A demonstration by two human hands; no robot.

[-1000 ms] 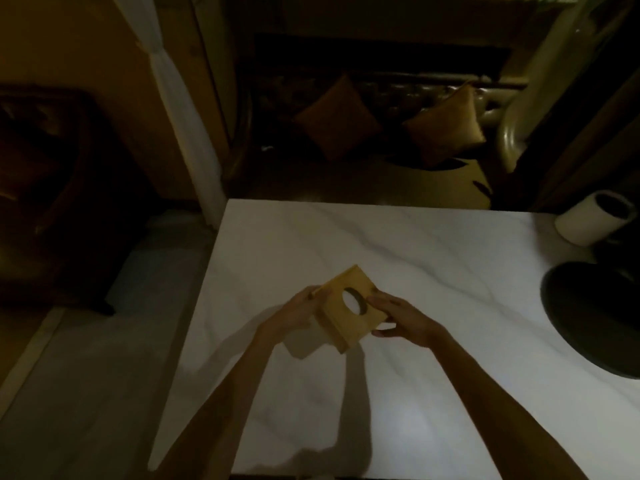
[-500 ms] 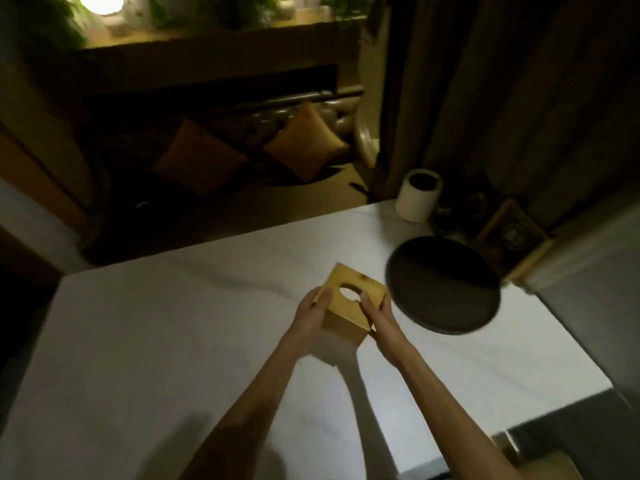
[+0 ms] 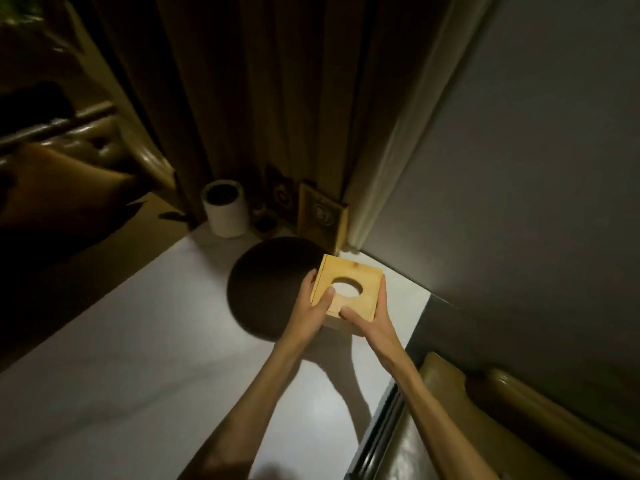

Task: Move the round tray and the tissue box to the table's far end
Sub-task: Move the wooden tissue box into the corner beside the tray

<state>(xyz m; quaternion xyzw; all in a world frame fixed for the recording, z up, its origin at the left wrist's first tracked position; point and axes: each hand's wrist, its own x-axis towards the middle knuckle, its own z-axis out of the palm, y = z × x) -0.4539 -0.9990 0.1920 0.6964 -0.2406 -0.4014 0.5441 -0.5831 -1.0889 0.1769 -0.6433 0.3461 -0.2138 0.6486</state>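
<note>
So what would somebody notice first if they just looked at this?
The yellow wooden tissue box with its round hole, held between the left hand and right hand in the middle. Just left of it, the dark round tray lies on the white table.

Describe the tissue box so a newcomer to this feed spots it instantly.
Find the white marble table and follow it to the corner by the brown curtain. There, right of the dark round tray, both hands hold a square pale wooden tissue box. Its round hole on top sets it apart from everything nearby.
</note>
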